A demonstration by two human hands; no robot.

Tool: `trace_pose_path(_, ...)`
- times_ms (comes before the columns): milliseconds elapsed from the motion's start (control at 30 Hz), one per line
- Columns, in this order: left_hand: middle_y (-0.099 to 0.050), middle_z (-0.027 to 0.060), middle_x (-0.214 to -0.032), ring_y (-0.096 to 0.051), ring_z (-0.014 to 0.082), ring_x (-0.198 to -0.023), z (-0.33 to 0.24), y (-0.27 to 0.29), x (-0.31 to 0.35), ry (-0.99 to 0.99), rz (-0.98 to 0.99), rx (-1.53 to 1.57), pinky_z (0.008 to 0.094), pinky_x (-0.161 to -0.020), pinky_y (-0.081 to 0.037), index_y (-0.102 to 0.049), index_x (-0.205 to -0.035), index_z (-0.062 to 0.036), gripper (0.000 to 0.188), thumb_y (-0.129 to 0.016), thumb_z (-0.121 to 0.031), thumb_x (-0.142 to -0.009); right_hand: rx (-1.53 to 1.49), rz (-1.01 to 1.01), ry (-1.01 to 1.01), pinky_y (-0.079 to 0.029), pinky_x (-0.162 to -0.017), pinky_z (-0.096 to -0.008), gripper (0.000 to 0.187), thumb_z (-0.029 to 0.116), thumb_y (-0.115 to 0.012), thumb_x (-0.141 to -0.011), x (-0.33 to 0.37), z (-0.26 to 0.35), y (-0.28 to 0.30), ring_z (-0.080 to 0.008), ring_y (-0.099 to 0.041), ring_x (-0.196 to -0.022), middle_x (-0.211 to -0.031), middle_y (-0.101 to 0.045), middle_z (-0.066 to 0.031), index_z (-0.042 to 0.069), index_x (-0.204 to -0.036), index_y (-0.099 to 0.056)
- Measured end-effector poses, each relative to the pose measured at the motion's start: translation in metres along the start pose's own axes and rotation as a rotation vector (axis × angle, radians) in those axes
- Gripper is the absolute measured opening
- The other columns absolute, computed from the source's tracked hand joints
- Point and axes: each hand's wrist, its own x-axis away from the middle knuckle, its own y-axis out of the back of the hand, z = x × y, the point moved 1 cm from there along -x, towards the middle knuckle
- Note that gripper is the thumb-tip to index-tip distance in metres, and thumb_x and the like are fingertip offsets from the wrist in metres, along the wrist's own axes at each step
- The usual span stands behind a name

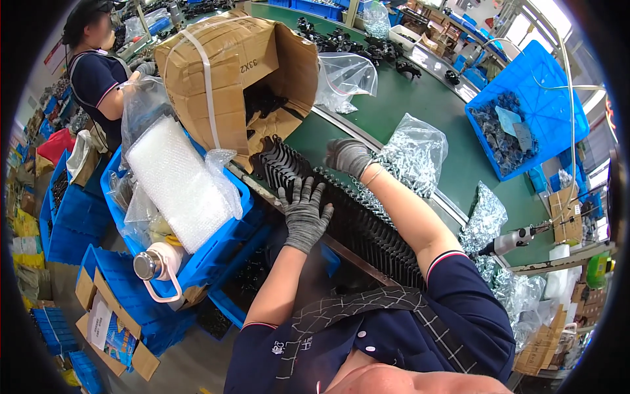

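Navy shirt (pixel 394 343), gloved hands (pixel 304 215) by black parts (pixel 362 226)

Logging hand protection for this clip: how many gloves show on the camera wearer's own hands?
2: one on the left hand, at the near edge of the row of black parts; one on the right hand, at the row's far side. Neither is hidden.

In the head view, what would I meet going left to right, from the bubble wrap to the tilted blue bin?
Bubble wrap, left hand, right hand, clear bag of metal parts, tilted blue bin.
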Motion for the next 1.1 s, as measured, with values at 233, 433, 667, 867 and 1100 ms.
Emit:
trace_pose_path(233, -0.044, 0.0097, -0.143, -0.028, 0.0307, -0.139, -0.003, 0.003, -0.002, 0.011, 0.015, 0.039, 0.0612, -0.113, -0.002, -0.055, -0.132, -0.0162, 0.058, -0.057, -0.047, -0.082, -0.141, -0.187, 0.124, -0.052, -0.074, -0.0441, 0.023, 0.027, -0.062, -0.077, 0.007, 0.046, -0.008, -0.0323, -0.066, -0.084, -0.086, -0.068, -0.0137, 0.011, -0.093, -0.068)
trace_pose_path(433, -0.045, 0.0096, -0.143, -0.029, 0.0310, -0.139, -0.001, 0.003, -0.003, 0.018, 0.020, 0.039, 0.0617, -0.112, -0.002, -0.055, -0.131, -0.0161, 0.057, -0.056, -0.047, -0.083, -0.029, -0.314, 0.216, -0.052, -0.073, -0.0453, 0.016, 0.020, -0.058, -0.084, 0.007, 0.051, -0.024, -0.0295, -0.066, -0.088, -0.092, -0.067, -0.0115, 0.010, -0.093, -0.066)
trace_pose_path(667, -0.045, 0.0074, -0.142, -0.029, 0.0300, -0.139, -0.003, 0.003, -0.003, 0.021, 0.021, 0.019, 0.0606, -0.113, -0.004, -0.055, -0.130, -0.0168, 0.055, -0.057, -0.046, -0.083, 0.085, -0.289, 0.151, -0.050, -0.075, -0.0446, 0.018, 0.021, -0.056, -0.085, 0.008, 0.062, -0.014, -0.0271, -0.065, -0.094, -0.094, -0.068, -0.0086, 0.010, -0.096, -0.065)
trace_pose_path(867, -0.046, 0.0084, -0.141, -0.031, 0.0301, -0.138, -0.002, 0.002, -0.003, 0.020, 0.027, 0.005, 0.0606, -0.113, -0.004, -0.056, -0.128, -0.0171, 0.054, -0.057, -0.047, -0.083, 0.107, -0.354, 0.095, -0.044, -0.086, -0.0458, 0.030, 0.028, -0.057, -0.086, 0.016, 0.065, -0.021, -0.0286, -0.061, -0.102, -0.103, -0.065, -0.0102, 0.008, -0.107, -0.062)
trace_pose_path(1100, -0.047, 0.0090, -0.139, -0.031, 0.0301, -0.138, -0.002, 0.001, -0.003, 0.001, -0.025, 0.019, 0.0609, -0.113, -0.005, -0.057, -0.126, -0.0172, 0.054, -0.058, -0.048, -0.082, 0.089, -0.148, 0.085, -0.041, -0.091, -0.0458, 0.033, 0.021, -0.054, -0.085, 0.012, 0.067, -0.009, -0.0303, -0.058, -0.108, -0.108, -0.063, -0.0152, 0.003, -0.111, -0.059)
